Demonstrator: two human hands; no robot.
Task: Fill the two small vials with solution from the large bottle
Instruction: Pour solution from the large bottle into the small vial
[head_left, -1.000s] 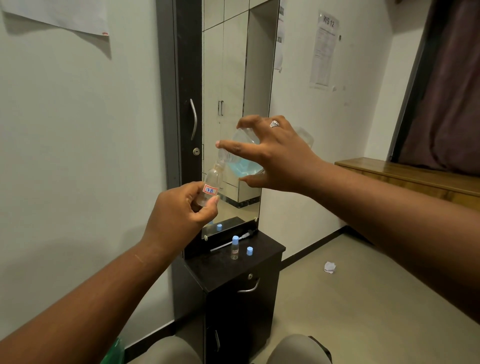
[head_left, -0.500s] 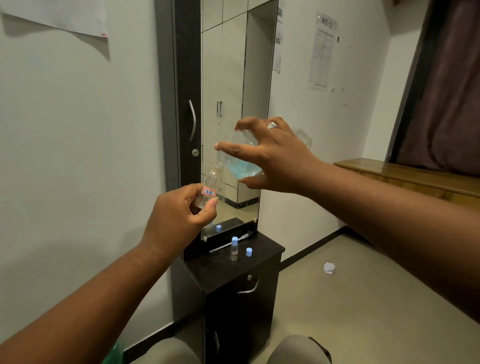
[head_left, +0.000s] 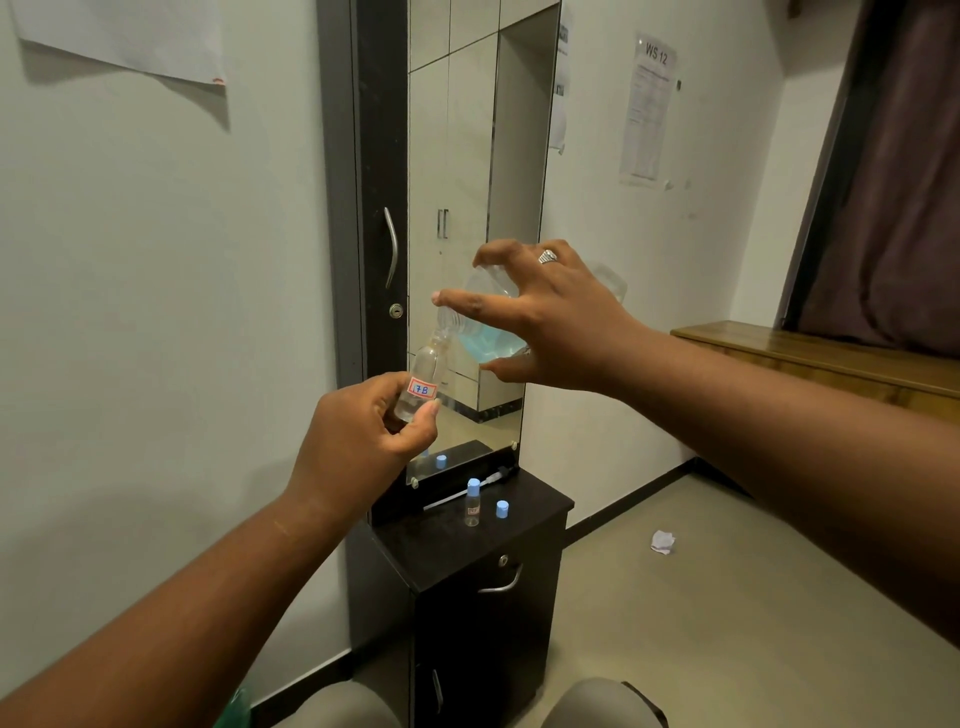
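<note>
My left hand (head_left: 371, 434) pinches a small clear vial (head_left: 423, 376) with a red-framed label, held upright and uncapped in front of the mirror. My right hand (head_left: 550, 317) grips the large clear bottle (head_left: 485, 325), tipped to the left, with blue solution pooled in its lower side. The bottle's mouth touches the vial's neck. A second small vial (head_left: 472, 503) with a blue cap stands on the black cabinet top (head_left: 535, 501) below, and a loose blue cap (head_left: 502, 508) sits to its right.
A tall mirror (head_left: 467, 171) in a dark frame stands behind the cabinet, with a white tube lying at its base. A wooden bench (head_left: 810, 358) runs along the right wall. Crumpled paper (head_left: 663, 542) lies on the floor. My knees show at the bottom edge.
Both hands and the two containers hold almost the same pose; the bottle stays tipped against the vial's neck with only a slight shift.
</note>
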